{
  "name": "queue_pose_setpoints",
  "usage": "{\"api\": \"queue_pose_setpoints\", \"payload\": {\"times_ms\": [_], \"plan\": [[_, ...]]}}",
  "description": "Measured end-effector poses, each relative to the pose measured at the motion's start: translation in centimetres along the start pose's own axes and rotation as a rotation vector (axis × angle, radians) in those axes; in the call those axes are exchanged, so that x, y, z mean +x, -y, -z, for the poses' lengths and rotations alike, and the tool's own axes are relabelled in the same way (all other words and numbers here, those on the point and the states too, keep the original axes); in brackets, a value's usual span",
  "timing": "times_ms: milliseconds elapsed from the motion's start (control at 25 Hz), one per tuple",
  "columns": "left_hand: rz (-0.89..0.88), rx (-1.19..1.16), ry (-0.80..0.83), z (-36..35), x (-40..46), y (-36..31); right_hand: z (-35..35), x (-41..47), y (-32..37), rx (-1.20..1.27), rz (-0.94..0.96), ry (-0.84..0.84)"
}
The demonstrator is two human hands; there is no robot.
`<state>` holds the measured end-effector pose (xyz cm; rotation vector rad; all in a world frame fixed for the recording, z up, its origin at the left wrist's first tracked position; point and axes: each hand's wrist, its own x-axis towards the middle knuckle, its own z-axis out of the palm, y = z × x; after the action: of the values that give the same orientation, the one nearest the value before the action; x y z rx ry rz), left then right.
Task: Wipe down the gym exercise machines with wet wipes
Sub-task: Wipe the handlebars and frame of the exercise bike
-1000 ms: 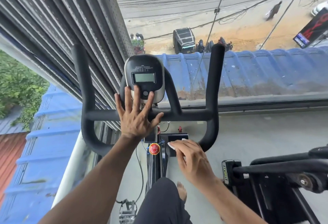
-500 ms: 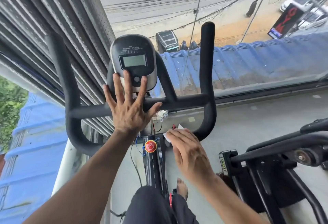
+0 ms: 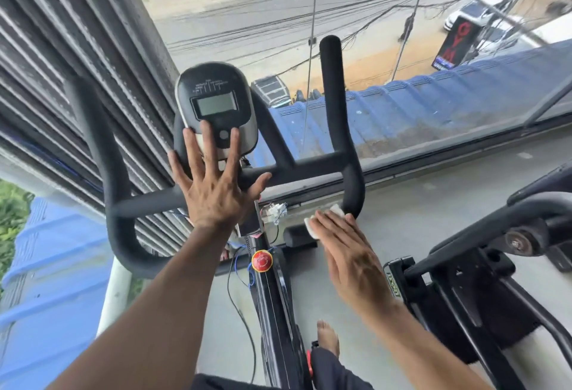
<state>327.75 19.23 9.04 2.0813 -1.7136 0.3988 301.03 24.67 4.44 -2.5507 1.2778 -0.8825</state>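
An exercise bike stands in front of me with black handlebars [image 3: 312, 170] and a black-and-silver console [image 3: 216, 108] with a grey screen. My left hand [image 3: 213, 185] lies flat with spread fingers on the crossbar, fingertips touching the console's lower edge. My right hand [image 3: 349, 253] presses a white wet wipe [image 3: 318, 222] flat against the lower right curve of the handlebars, near a small black pad [image 3: 297, 236]. Most of the wipe is hidden under my fingers. A red knob [image 3: 262, 260] sits on the frame below.
A second black exercise machine [image 3: 483, 266] stands close on the right. A large window ahead looks over a blue roof [image 3: 402, 111] and a street. Grey shutter slats [image 3: 62, 80] fill the left. Loose wires [image 3: 238, 284] hang beside the frame. My bare foot [image 3: 328, 335] rests on the grey floor.
My right hand with the wipe has slid to the right, from the pad toward the lower right handlebar bend. My left hand stays flat on the crossbar. My head has tilted up.
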Motion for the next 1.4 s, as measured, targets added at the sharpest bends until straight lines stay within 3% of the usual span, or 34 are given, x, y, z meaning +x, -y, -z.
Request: {"api": "queue_pose_setpoints", "payload": {"times_ms": [160,320,520,720,840,920,1080,1240,1400], "plan": [[0.026,0.008,0.04,0.4,-0.1,-0.1,-0.6,2.2,-0.5,0.005,-0.143,-0.061],[0.021,0.0,0.049,0.4,0.1,-0.2,0.0,-0.7,-0.2,0.029,0.035,-0.031],[0.019,0.01,0.035,0.1,0.1,-0.1,0.4,2.4,-3.8,-0.017,-0.09,-0.112],[0.031,0.052,0.106,0.6,0.1,-0.4,0.5,-0.3,-2.1,0.049,0.037,-0.07],[0.033,0.077,0.136,1.0,0.4,-0.4,1.5,1.4,-4.1,0.027,-0.081,-0.121],[-0.047,0.085,0.114,2.0,0.2,-0.9,2.2,3.0,-5.0,0.055,-0.156,-0.139],[-0.438,0.303,0.109,3.1,3.4,-3.0,2.3,1.7,-1.8,0.162,-0.341,-0.248],[-0.507,0.435,0.082,2.5,5.1,-2.9,3.9,4.1,-3.8,0.143,-0.362,-0.31],[-0.558,0.347,0.005,1.8,4.6,-2.5,4.8,7.2,-6.5,0.12,-0.279,-0.202]]}}
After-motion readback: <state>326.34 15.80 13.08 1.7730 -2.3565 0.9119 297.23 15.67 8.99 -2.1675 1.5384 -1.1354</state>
